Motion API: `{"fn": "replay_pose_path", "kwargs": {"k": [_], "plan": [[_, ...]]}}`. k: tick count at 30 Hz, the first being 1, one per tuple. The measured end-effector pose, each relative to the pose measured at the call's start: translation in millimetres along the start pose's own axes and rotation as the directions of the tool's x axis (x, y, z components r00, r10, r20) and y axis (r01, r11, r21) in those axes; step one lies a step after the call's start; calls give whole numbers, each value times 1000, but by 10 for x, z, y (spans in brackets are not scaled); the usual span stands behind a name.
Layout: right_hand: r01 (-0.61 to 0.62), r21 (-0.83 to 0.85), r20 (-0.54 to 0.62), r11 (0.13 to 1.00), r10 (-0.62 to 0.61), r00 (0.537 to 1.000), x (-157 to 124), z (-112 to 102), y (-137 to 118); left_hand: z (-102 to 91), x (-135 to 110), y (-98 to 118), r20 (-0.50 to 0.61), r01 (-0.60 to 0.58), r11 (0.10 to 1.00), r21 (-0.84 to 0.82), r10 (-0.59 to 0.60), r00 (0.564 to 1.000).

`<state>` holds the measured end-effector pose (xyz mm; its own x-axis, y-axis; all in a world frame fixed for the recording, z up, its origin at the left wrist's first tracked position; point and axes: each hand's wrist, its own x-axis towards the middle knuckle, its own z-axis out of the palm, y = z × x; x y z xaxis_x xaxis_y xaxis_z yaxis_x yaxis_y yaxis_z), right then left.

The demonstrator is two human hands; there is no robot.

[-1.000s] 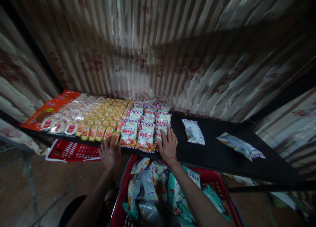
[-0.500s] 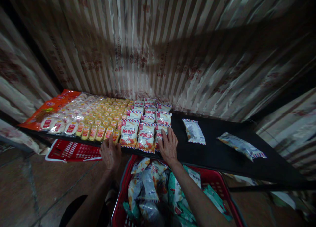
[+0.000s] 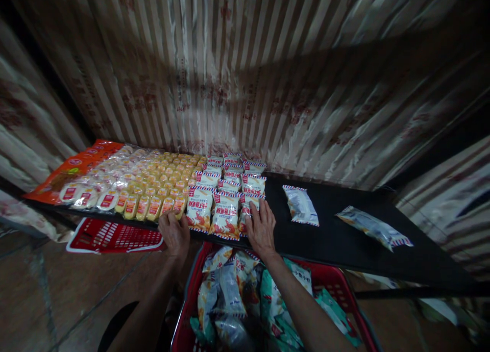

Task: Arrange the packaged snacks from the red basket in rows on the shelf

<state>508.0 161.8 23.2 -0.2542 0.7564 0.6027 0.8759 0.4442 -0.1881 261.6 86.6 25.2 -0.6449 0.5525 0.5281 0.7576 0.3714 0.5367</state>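
My right hand (image 3: 262, 230) lies with fingers stretched over the front of a white snack bag (image 3: 246, 205) with red lettering, the right one of the front row. My left hand (image 3: 175, 235) is at the shelf's front edge, fingers apart and slightly bent, touching the lower end of a small yellow wrapped cake (image 3: 178, 205). Between my hands stand two more front-row bags, a left snack bag (image 3: 198, 209) and a middle snack bag (image 3: 225, 217). Further rows of the same bags are behind them. Neither hand grips anything that I can see.
On the black shelf (image 3: 325, 245) lie a loose bag (image 3: 301, 205) and another bag (image 3: 373, 227) at right. White wrapped cakes (image 3: 86, 196) and an orange package (image 3: 72, 163) are at left. Below are a red basket (image 3: 340, 285) of bags and another red basket (image 3: 111, 234).
The view has shifted slightly. My left hand has moved a little to the right along the shelf edge, closer to the bags. My right hand stays on the same bag.
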Motion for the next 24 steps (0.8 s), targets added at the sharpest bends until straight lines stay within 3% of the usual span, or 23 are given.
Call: {"fn": "replay_pose_path", "kwargs": {"k": [18,21,24], "plan": [[4,27,-7,1000,-4,1000,1,11,4,-11,-56,3,-75,-106,993,47,109,991],[3,30,-4,1000,-3,1000,4,12,4,-1,-62,-9,-113,-159,987,10,159,981],[-5,23,8,1000,5,1000,8,8,1,18,-78,-9,-59,-256,967,-11,255,965]]}}
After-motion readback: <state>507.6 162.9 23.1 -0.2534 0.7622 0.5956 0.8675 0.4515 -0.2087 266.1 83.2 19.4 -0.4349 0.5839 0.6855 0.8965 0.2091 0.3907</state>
